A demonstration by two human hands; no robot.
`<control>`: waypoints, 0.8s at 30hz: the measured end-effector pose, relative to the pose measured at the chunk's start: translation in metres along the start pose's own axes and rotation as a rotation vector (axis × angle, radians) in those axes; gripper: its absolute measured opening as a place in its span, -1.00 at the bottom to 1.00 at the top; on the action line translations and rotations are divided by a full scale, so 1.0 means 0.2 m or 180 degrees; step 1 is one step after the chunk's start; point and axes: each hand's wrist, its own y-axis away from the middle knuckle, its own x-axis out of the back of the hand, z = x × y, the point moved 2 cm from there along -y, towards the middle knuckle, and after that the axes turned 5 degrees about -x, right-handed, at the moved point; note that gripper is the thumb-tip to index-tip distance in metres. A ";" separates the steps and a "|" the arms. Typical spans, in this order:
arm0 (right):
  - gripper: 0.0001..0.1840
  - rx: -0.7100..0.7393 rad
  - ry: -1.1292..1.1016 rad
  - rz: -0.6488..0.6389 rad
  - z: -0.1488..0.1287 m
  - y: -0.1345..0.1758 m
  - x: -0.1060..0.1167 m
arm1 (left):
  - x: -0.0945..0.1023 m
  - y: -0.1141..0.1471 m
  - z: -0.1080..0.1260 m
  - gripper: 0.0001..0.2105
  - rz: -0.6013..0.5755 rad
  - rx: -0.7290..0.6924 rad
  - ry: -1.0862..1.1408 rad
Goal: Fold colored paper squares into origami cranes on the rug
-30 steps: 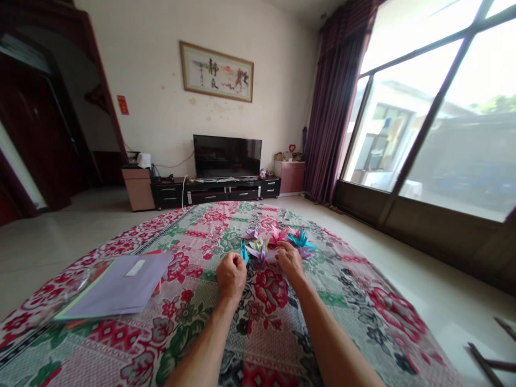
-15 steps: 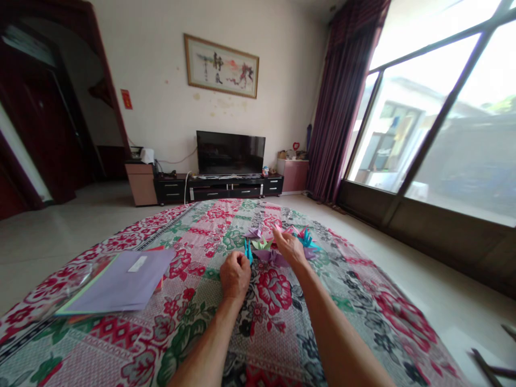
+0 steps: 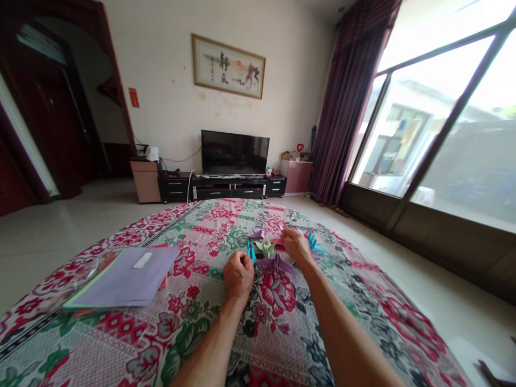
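Observation:
My left hand is closed in a pinch at a blue paper crane, which stands upright at the fingertips. My right hand is also closed, its fingertips pinching a pink paper crane that the hand partly covers. Between the hands lie a light green paper crane and, nearer me, a purple one. Behind these rests a lilac paper crane. Another blue paper crane shows just beyond my right hand, among pink and purple folded paper partly hidden by it.
A stack of coloured paper sheets, purple on top, lies with clear plastic wrapping on the left of the flowered tablecloth. Past the round table's far edge stand a low black cabinet and a television.
My right hand has drawn in its fingers and closed at the pink crane, uncovering more of the green and purple cranes. My left hand stays at the blue crane. The view has shifted slightly.

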 end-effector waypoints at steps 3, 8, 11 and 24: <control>-0.59 0.0342 0.0370 -0.0380 0.03 0.01 -0.06 | 0.00 0.00 0.00 -0.84 0.0017 -0.0009 -0.0008; -0.56 0.0878 0.1182 -0.0683 0.06 0.03 -0.15 | 0.00 0.00 0.00 -0.85 -0.0028 0.0016 0.0004; -0.65 0.1065 0.1291 -0.0828 0.05 0.03 -0.17 | 0.00 0.00 0.00 -0.84 -0.0022 0.0007 0.0005; -0.50 0.0761 0.0455 -0.0334 0.05 0.05 -0.07 | 0.00 -0.01 -0.01 -0.85 0.0023 0.0249 -0.0024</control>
